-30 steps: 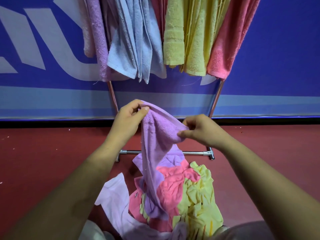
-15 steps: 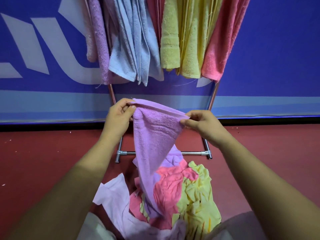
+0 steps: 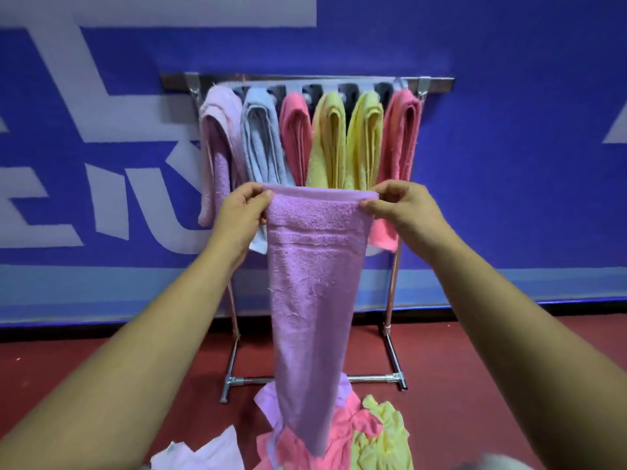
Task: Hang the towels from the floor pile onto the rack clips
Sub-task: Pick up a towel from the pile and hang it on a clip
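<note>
A purple towel (image 3: 314, 300) hangs stretched between my hands in front of the rack. My left hand (image 3: 241, 212) pinches its top left corner and my right hand (image 3: 400, 208) pinches its top right corner. Its lower tip dangles over the floor pile (image 3: 366, 435) of pink, yellow and purple towels. Behind it stands the metal rack (image 3: 305, 83), whose clips hold several hung towels: lilac, light blue, pink, two yellow and another pink. The lower ends of those towels are hidden by the purple towel.
The rack's chrome legs and base bar (image 3: 369, 378) stand on the red floor (image 3: 84, 361) against a blue wall banner (image 3: 526, 164). A white cloth (image 3: 210, 452) lies at the pile's left.
Both hands have lifted the purple towel up from the pile and pulled its top edge wide and flat. My view has tilted up, so the rack's top bar now shows.
</note>
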{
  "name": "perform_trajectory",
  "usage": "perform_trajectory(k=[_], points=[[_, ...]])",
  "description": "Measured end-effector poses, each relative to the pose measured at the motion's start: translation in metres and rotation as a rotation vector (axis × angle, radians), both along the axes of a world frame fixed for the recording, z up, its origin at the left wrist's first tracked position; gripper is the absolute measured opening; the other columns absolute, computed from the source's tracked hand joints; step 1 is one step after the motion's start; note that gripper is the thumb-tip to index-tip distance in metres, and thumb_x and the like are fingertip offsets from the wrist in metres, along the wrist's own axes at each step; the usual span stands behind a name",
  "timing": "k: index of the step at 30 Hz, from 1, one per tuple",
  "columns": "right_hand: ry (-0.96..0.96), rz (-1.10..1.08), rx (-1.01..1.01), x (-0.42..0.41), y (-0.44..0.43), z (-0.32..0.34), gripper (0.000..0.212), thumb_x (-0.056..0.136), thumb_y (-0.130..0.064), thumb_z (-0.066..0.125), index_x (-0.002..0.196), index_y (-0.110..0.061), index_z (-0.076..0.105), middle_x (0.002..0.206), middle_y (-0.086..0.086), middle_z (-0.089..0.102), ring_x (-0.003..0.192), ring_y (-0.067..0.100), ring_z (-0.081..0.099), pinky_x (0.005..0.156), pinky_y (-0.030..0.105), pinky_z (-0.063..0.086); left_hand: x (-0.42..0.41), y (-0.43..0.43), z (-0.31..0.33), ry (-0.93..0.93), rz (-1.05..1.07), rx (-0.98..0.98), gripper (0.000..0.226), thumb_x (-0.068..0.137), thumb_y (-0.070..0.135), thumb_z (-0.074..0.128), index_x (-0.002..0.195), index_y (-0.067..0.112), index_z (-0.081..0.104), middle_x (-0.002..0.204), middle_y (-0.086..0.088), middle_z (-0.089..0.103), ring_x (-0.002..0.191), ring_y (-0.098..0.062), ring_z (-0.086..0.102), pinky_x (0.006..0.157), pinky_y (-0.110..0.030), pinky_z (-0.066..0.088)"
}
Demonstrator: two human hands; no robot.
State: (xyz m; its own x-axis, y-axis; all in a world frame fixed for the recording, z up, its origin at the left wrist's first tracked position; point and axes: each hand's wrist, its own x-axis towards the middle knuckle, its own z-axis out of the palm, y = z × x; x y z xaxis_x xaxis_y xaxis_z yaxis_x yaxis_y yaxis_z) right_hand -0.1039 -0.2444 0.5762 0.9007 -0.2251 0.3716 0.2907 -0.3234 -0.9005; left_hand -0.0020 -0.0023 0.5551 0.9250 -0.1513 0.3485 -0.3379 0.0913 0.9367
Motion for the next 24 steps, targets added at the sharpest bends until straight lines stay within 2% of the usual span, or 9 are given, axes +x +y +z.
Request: perform_trajectory(k=[1, 4, 5, 8, 10, 15, 18, 21, 24], points=[[-0.035, 0.018, 0.015, -0.003, -0.002, 0.02, 0.005, 0.086, -0.004, 0.074, 0.088, -0.002, 0.07, 0.07, 0.001, 0.065, 0.063, 0.006, 0.058, 0.064, 0.016, 0.046, -0.001, -0.003, 0.021, -0.012, -0.022, -0.061, 0.018, 0.096, 0.009, 0.056, 0.083, 0.019, 0.063, 0.073, -0.002, 0.054, 0.065, -0.011, 0.047, 0.06, -0.022, 0.04], [-0.041, 0.203, 0.246, -0.011, -0.01, 0.064, 0.01, 0.093, -0.002, 0.063, 0.083, -0.002, 0.063, 0.063, -0.001, 0.064, 0.06, 0.008, 0.061, 0.063, 0.019, 0.05, -0.006, -0.007, 0.065, 0.05, -0.176, -0.265, 0.018, 0.097, 0.003, 0.054, 0.088, 0.015, 0.064, 0.076, -0.005, 0.058, 0.065, -0.012, 0.052, 0.063, -0.022, 0.046], [-0.005, 0.238, 0.245, -0.013, -0.012, 0.07, 0.012, 0.094, -0.001, 0.061, 0.082, -0.002, 0.062, 0.061, -0.001, 0.063, 0.058, 0.009, 0.06, 0.063, 0.019, 0.05, -0.007, -0.007, 0.07, 0.064, -0.187, -0.237, 0.018, 0.097, 0.003, 0.055, 0.088, 0.014, 0.066, 0.076, -0.005, 0.06, 0.065, -0.011, 0.054, 0.065, -0.023, 0.047], [0.072, 0.101, -0.067, -0.011, -0.021, 0.07, 0.01, 0.088, -0.009, 0.073, 0.08, -0.004, 0.07, 0.071, 0.008, 0.064, 0.07, 0.019, 0.058, 0.075, 0.033, 0.049, -0.007, -0.003, 0.071, 0.012, -0.084, 0.022, 0.019, 0.095, 0.005, 0.059, 0.084, 0.016, 0.069, 0.065, 0.002, 0.059, 0.055, -0.004, 0.049, 0.059, -0.017, 0.042], [0.05, 0.038, -0.092, -0.01, -0.025, 0.07, 0.011, 0.088, -0.012, 0.075, 0.078, -0.007, 0.073, 0.075, 0.011, 0.065, 0.073, 0.021, 0.059, 0.078, 0.039, 0.05, -0.008, -0.002, 0.072, -0.06, -0.042, 0.13, 0.018, 0.095, 0.005, 0.06, 0.087, 0.018, 0.07, 0.066, 0.007, 0.061, 0.054, 0.0, 0.051, 0.058, -0.013, 0.043], [0.021, 0.0, -0.158, -0.01, -0.03, 0.079, 0.01, 0.089, -0.015, 0.075, 0.081, -0.008, 0.074, 0.078, 0.011, 0.068, 0.075, 0.021, 0.062, 0.085, 0.043, 0.055, -0.014, 0.0, 0.083, -0.13, -0.08, 0.17, 0.028, 0.096, -0.002, 0.054, 0.106, 0.017, 0.071, 0.087, -0.003, 0.066, 0.072, -0.006, 0.058, 0.064, -0.012, 0.05], [0.029, -0.002, -0.162, -0.011, -0.03, 0.081, 0.01, 0.089, -0.014, 0.074, 0.08, -0.008, 0.073, 0.076, 0.01, 0.066, 0.074, 0.02, 0.06, 0.08, 0.041, 0.053, -0.016, 0.0, 0.088, -0.09, -0.114, 0.14, 0.028, 0.094, -0.003, 0.056, 0.096, 0.018, 0.074, 0.086, -0.003, 0.069, 0.077, -0.01, 0.06, 0.066, -0.014, 0.051], [0.019, 0.015, -0.141, -0.011, -0.029, 0.082, 0.009, 0.089, -0.011, 0.074, 0.081, -0.007, 0.072, 0.077, 0.012, 0.064, 0.075, 0.021, 0.058, 0.079, 0.038, 0.051, -0.018, 0.001, 0.091, -0.066, -0.147, 0.092, 0.019, 0.091, 0.001, 0.064, 0.087, 0.017, 0.074, 0.079, 0.0, 0.068, 0.075, -0.01, 0.06, 0.067, -0.015, 0.052], [0.024, 0.023, -0.146, -0.011, -0.027, 0.085, 0.01, 0.089, -0.011, 0.074, 0.082, -0.005, 0.071, 0.08, 0.015, 0.064, 0.077, 0.024, 0.059, 0.084, 0.045, 0.054, -0.02, 0.004, 0.094, -0.104, -0.141, 0.122, 0.01, 0.089, 0.008, 0.07, 0.084, 0.017, 0.073, 0.076, 0.004, 0.067, 0.074, -0.008, 0.061, 0.069, -0.018, 0.053]])
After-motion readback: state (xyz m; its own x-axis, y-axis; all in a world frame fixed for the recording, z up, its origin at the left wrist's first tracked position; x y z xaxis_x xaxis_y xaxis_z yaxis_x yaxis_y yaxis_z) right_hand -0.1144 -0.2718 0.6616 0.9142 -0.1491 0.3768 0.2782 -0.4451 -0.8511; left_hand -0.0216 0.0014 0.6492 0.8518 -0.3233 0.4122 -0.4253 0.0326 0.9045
